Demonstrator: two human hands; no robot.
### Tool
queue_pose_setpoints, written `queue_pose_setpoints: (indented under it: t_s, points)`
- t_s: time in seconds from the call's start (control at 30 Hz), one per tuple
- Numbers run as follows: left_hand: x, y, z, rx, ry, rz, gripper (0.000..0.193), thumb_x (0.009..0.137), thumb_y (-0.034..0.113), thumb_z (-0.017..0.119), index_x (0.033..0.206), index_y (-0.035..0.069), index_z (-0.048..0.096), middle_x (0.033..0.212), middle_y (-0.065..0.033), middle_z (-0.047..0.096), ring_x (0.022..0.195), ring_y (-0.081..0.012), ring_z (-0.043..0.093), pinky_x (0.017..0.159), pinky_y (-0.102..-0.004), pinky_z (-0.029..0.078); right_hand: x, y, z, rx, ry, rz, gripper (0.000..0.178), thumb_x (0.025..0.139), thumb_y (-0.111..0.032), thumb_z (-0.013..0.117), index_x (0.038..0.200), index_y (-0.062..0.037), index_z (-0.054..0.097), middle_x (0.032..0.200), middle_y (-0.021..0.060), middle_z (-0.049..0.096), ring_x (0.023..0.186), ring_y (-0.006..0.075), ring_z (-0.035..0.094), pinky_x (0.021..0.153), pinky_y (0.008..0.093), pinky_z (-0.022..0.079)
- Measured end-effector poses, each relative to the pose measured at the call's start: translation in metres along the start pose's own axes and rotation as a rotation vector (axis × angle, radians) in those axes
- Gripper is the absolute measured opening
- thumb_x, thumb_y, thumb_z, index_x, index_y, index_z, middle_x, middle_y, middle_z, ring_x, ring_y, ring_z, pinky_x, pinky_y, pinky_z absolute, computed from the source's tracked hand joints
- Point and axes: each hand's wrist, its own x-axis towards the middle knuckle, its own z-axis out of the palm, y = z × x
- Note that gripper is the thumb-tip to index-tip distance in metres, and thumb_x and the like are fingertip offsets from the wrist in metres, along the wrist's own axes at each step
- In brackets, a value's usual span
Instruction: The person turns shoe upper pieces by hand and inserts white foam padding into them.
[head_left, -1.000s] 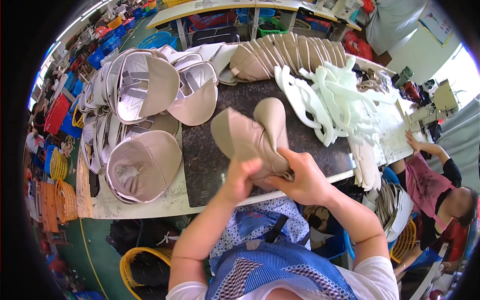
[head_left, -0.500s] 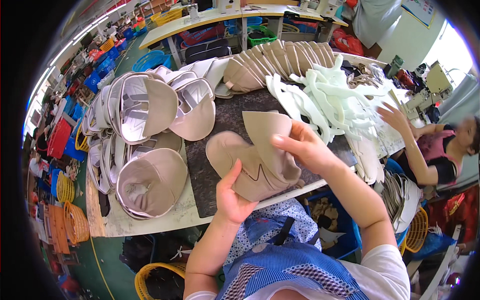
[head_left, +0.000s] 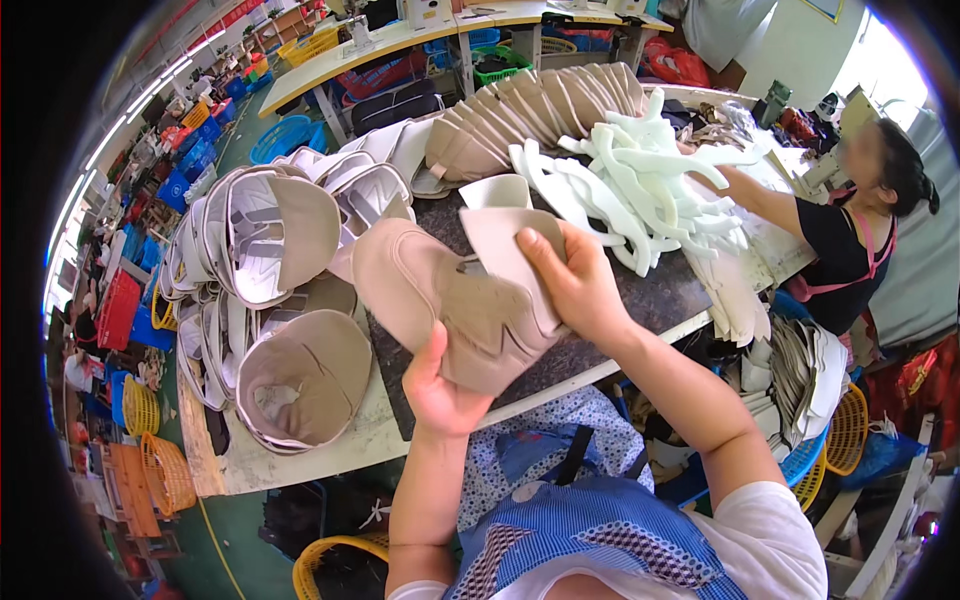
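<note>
Between my hands is a beige visor cap [head_left: 480, 310], lifted over the dark mat, its brim pointing to the left and a dark zigzag line on its side. My left hand [head_left: 442, 385] grips its near edge with the thumb on top. The right hand [head_left: 575, 280] pinches the raised band at the cap's right side, thumb on the outer face. Fingers under the cap are hidden from me. Left of it, stacked beige caps [head_left: 305, 385] sit with their openings up, close to more white-lined caps [head_left: 265, 235].
A row of nested beige pieces [head_left: 530, 115] lies at the table's back. Beside it are piled white foam strips [head_left: 650, 185], which a co-worker [head_left: 850, 230] reaches toward from the right. The dark mat [head_left: 610, 330] covers the table's middle. Yellow baskets [head_left: 340, 565] stand below the front edge.
Both hands have raised the cap and swung its brim up and left; its band is now spread wider. The co-worker has leaned in, with an arm at the foam strips.
</note>
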Motion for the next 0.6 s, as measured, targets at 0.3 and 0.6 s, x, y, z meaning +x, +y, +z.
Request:
queue_pose_setpoints:
  t_s: [0.3,0.6]
  points:
    - [-0.003,0.027,0.001,0.526,0.25,0.091,0.076,0.084,0.004,0.068,0.151,0.003,0.033,0.149,-0.0139,0.045,0.14,-0.0306,0.041,0.117,-0.0517,0.031,-0.013,0.016,-0.004,0.653,-0.299,0.396,0.044,0.089,-0.01,0.068,0.129,0.0011,0.053,0.118,0.0097,0.065,0.101,0.0164,0.065,0.088,0.0324,0.053]
    - [-0.002,0.019,-0.001,0.904,0.119,0.069,0.061,0.088,0.001,0.072,0.142,0.001,0.044,0.134,-0.0102,0.055,0.123,-0.0222,0.055,0.107,-0.0381,0.044,-0.004,-0.005,-0.004,-0.183,-0.283,0.15,0.041,0.081,0.009,0.068,0.116,-0.0009,0.048,0.093,0.008,0.068,0.085,0.0143,0.067,0.076,0.0288,0.056]
